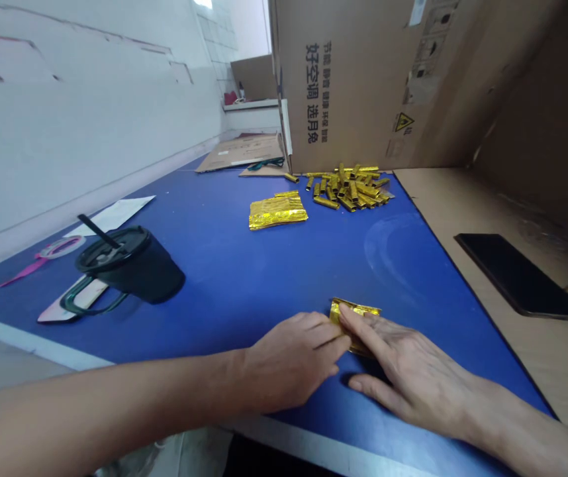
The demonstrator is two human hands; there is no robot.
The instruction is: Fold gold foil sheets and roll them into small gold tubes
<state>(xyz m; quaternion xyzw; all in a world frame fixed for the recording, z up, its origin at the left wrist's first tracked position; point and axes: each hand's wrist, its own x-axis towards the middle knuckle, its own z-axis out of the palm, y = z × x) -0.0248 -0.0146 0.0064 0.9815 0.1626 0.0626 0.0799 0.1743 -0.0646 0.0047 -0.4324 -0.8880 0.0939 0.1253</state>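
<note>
A small piece of gold foil [362,309] lies on the blue tabletop [244,285] near its front edge, partly covered by both hands. My left hand [296,358] has its fingers closed at the left side of the foil, the fingertips partly hidden. Across the top of the foil my right hand [408,361] rests with index finger stretched out and thumb held apart. Farther back lies a stack of flat gold foil sheets [278,211]. Behind it to the right is a heap of gold foil tubes [351,189], several of them showing open ends.
On the left stands a dark lidded mug [138,265] with a straw, near a pink-and-clear tape roll [60,247] and white paper [115,215]. A large cardboard box [358,86] walls off the back. A black phone [522,275] lies on cardboard at right.
</note>
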